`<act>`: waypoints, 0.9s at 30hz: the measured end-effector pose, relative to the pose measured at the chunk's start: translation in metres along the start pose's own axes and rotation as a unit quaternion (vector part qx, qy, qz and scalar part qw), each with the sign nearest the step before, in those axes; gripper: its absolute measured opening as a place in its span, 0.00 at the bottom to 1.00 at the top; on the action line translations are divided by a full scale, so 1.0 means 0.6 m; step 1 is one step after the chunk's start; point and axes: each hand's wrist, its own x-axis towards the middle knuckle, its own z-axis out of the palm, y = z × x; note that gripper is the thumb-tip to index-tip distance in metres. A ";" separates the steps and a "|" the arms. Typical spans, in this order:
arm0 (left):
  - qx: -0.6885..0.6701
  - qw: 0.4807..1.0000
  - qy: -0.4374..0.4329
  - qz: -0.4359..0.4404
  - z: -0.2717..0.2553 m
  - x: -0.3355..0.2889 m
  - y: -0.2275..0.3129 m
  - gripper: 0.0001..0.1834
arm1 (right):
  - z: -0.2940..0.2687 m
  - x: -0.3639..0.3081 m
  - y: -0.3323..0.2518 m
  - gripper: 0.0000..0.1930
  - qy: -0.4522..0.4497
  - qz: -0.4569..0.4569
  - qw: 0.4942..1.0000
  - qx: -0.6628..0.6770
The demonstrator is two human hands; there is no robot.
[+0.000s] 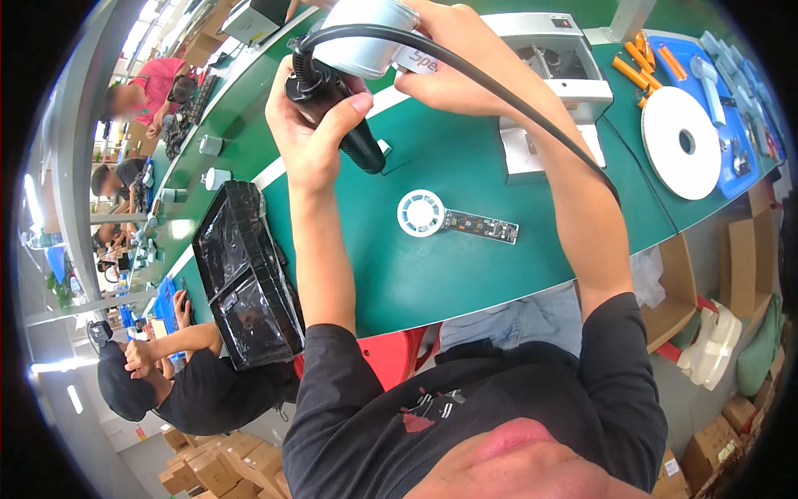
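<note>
My left hand is wrapped round a black corded electric screwdriver. Its thick black cable loops from the top end across to my right forearm, and its lower end points down toward the table. My right hand grips a pale blue-grey cylindrical housing close beside the screwdriver's cable end; part of it is cut off by the upper edge of the view. On the green tabletop below both hands lies a small round white fan part joined to a narrow circuit board.
Left of my forearm stands a black plastic-lined tray. A white machine sits at the back right. Farther right are a white reel, orange-handled tools and a blue tray of parts. Several people work along the left.
</note>
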 end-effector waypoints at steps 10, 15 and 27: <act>0.013 0.999 0.026 -0.028 0.011 -0.002 0.009 0.12 | -0.002 0.000 -0.021 0.20 -0.017 0.046 0.999 0.021; 0.016 0.999 0.023 -0.036 0.017 -0.001 0.013 0.12 | -0.005 0.004 -0.039 0.20 -0.015 0.102 0.995 0.010; 0.007 0.998 0.014 -0.059 0.013 -0.002 -0.003 0.15 | 0.009 -0.005 -0.001 0.24 0.000 0.042 0.991 -0.126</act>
